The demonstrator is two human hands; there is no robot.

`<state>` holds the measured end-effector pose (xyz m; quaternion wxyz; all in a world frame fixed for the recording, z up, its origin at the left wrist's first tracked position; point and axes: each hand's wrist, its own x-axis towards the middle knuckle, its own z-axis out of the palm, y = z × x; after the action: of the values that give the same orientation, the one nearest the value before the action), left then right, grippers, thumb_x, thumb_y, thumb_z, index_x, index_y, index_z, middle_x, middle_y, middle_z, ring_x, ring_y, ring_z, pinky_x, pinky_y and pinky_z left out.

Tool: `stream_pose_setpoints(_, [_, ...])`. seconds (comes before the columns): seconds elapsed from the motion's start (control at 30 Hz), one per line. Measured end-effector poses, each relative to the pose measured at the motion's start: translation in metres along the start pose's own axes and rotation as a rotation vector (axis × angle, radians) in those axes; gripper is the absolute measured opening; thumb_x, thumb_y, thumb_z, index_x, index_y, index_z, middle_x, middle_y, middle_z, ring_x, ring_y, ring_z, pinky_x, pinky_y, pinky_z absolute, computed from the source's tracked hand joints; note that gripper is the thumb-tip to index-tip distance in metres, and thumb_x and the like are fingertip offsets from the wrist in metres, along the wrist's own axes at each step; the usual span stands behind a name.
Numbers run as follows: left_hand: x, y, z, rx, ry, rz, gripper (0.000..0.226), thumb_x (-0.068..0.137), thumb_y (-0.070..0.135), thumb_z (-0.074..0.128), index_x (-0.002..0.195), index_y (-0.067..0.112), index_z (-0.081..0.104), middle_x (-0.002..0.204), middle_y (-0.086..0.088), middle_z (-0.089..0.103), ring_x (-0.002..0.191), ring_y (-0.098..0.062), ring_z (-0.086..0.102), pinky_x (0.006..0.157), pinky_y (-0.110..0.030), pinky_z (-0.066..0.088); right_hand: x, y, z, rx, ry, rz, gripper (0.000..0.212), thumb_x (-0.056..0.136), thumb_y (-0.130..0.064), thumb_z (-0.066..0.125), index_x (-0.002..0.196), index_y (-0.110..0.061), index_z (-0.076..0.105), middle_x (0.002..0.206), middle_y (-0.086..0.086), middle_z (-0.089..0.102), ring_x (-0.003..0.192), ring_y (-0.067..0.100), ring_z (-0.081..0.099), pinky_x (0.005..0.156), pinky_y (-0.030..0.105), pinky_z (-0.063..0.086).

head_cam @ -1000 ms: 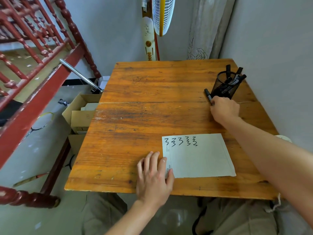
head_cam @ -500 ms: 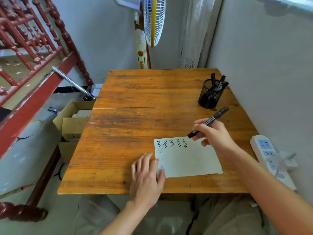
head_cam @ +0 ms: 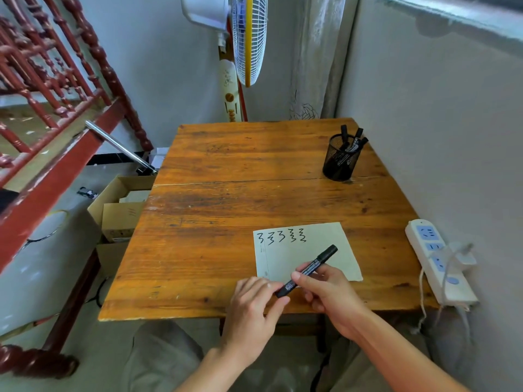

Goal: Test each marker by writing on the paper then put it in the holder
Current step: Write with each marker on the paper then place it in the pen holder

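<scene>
A black marker (head_cam: 307,270) lies slanted between both hands above the near edge of the paper (head_cam: 317,250). My right hand (head_cam: 332,295) grips its middle. My left hand (head_cam: 254,306) pinches its lower end, where the cap sits. The pale paper lies on the wooden table (head_cam: 226,210) and carries a row of several black squiggles along its top left. A black mesh holder (head_cam: 341,159) stands at the far right of the table with three markers sticking out of it.
A white power strip (head_cam: 437,258) with a plugged-in adapter lies on the table's right edge by the wall. A standing fan (head_cam: 246,41) rises behind the table. Cardboard boxes (head_cam: 121,205) and a red wooden bed frame (head_cam: 51,154) are to the left.
My right hand brought the marker from beside the holder down over the paper's near edge. My left hand left the paper's corner and took hold of the marker's lower end.
</scene>
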<state>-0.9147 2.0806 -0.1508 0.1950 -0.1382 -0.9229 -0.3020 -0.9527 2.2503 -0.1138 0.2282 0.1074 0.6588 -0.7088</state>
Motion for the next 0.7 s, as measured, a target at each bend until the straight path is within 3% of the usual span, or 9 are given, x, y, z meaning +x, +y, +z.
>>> stream_pose_setpoints(0.13, [0.000,-0.001,-0.003,-0.034,-0.046,0.025,0.029,0.090,0.041,0.051,0.089,0.019,0.069,0.083,0.010,0.064,0.083,0.000,0.049,0.068,-0.024,0.047,0.002,-0.006,0.001,0.010,0.014,-0.019,0.022,0.096,-0.028,0.057,0.104,-0.009,0.066,0.078,0.004,0.074,0.057,0.009,0.054,0.047,0.020,0.038])
stream_pose_setpoints(0.2, [-0.001,-0.006,-0.007,-0.053,-0.049,0.017,0.028,0.091,0.039,0.050,0.089,0.018,0.069,0.085,0.009,0.063,0.085,0.000,0.050,0.068,-0.024,0.048,0.003,-0.010,-0.005,-0.171,0.030,-0.051,0.026,0.099,-0.034,0.048,0.107,-0.017,0.065,0.066,0.000,0.068,0.054,0.007,0.054,0.052,0.020,0.041])
stream_pose_setpoints(0.3, [0.004,-0.014,-0.013,-0.080,-0.042,-0.029,0.032,0.093,0.040,0.046,0.106,0.016,0.063,0.101,0.005,0.061,0.096,-0.009,0.056,0.072,-0.022,0.051,0.006,-0.009,-0.016,-0.475,-0.053,-0.139,0.037,0.098,-0.047,0.039,0.104,-0.024,0.068,0.055,-0.007,0.049,0.052,0.003,0.046,0.057,0.021,0.039])
stream_pose_setpoints(0.4, [0.012,-0.019,-0.017,-0.085,-0.062,-0.042,0.039,0.095,0.042,0.042,0.127,0.021,0.049,0.119,0.001,0.054,0.108,-0.010,0.053,0.079,-0.010,0.046,0.005,-0.009,-0.021,-0.550,-0.157,-0.130,0.045,0.098,-0.050,0.038,0.098,-0.022,0.073,0.052,-0.008,0.042,0.049,0.004,0.041,0.060,0.024,0.038])
stream_pose_setpoints(0.5, [0.018,-0.019,-0.015,-0.038,-0.134,0.024,0.045,0.093,0.037,0.048,0.135,0.021,0.044,0.132,0.000,0.048,0.117,-0.012,0.049,0.087,-0.022,0.049,0.003,-0.012,-0.024,-0.601,-0.277,-0.084,0.052,0.097,-0.053,0.040,0.090,-0.017,0.077,0.053,0.000,0.044,0.052,0.013,0.042,0.061,0.032,0.038])
stream_pose_setpoints(0.57, [0.018,-0.017,-0.012,0.011,-0.181,0.098,0.039,0.089,0.028,0.060,0.127,0.018,0.053,0.127,-0.002,0.053,0.113,-0.015,0.052,0.088,-0.030,0.049,0.001,-0.014,-0.025,-0.637,-0.331,-0.066,0.052,0.096,-0.053,0.045,0.077,-0.016,0.076,0.053,0.003,0.047,0.052,0.017,0.041,0.059,0.031,0.036])
stream_pose_setpoints(0.63, [0.016,-0.014,-0.010,0.036,-0.202,0.168,0.024,0.088,0.026,0.060,0.109,0.014,0.060,0.110,0.000,0.060,0.099,-0.012,0.054,0.080,-0.027,0.050,0.000,-0.020,-0.026,-0.624,-0.337,-0.098,0.046,0.095,-0.045,0.055,0.068,-0.011,0.071,0.055,0.004,0.053,0.050,0.016,0.044,0.055,0.028,0.037])
stream_pose_setpoints(0.7, [0.014,-0.012,-0.010,0.036,-0.217,0.170,0.020,0.092,0.030,0.050,0.095,0.013,0.059,0.093,0.003,0.059,0.085,-0.008,0.052,0.069,-0.020,0.044,0.001,-0.024,-0.031,-0.442,-0.261,-0.120,0.028,0.092,-0.027,0.064,0.083,-0.002,0.072,0.064,0.007,0.063,0.051,0.014,0.053,0.049,0.021,0.041])
